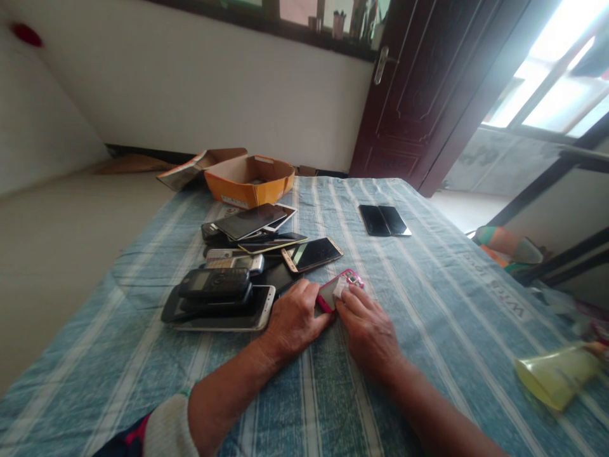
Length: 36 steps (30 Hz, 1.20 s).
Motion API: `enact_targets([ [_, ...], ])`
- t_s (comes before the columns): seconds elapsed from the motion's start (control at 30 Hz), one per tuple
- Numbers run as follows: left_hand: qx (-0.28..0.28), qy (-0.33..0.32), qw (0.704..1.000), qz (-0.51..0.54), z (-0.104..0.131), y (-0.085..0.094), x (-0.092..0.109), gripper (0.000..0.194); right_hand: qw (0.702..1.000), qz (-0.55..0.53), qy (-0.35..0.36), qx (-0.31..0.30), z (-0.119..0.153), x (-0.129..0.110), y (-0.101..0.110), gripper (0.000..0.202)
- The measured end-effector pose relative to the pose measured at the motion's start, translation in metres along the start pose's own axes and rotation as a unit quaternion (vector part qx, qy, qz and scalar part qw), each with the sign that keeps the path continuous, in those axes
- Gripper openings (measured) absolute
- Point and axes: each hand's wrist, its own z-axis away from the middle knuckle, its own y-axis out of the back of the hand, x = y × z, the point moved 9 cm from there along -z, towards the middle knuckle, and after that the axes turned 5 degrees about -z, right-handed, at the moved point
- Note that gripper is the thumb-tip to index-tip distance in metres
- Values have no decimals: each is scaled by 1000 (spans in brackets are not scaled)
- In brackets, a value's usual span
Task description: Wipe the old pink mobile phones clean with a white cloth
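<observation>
A pink-edged mobile phone lies on the striped cloth in front of me, with a grey face and keys or trim at its far end. My left hand grips its near left end between thumb and fingers. In my right hand a small white tissue is pinched and pressed against the phone's face. Just left of my left hand, a black handset rests on top of a larger white-edged smartphone. A gold-framed smartphone lies beyond my hands.
More phones form a heap, including a silver keypad phone and a dark smartphone. Behind them stands an open orange cardboard box. Two black smartphones lie side by side at right. A yellow translucent container is near the right edge.
</observation>
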Motion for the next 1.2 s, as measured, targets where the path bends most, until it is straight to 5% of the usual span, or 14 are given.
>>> enact_targets([
  [0.13, -2, -1, 1000, -5, 0, 1, 0, 17, 999, -25, 30, 0, 0, -13, 2, 36],
  [0.43, -6, 2, 1000, -12, 0, 0, 1, 23, 1000, -31, 3, -3, -2, -2, 6, 33],
  [0.7, -17, 7, 999, -34, -1, 0, 0, 15, 996, -49, 17, -71, -21, -17, -7, 27],
  [1.07, -2, -7, 1000, -10, 1, 1, 2, 25, 986, 72, -94, -113, -36, 26, -3, 30],
  [1.2, 0, -5, 1000, -10, 0, 1, 2, 24, 988, 65, -92, -108, -25, 20, -2, 33],
])
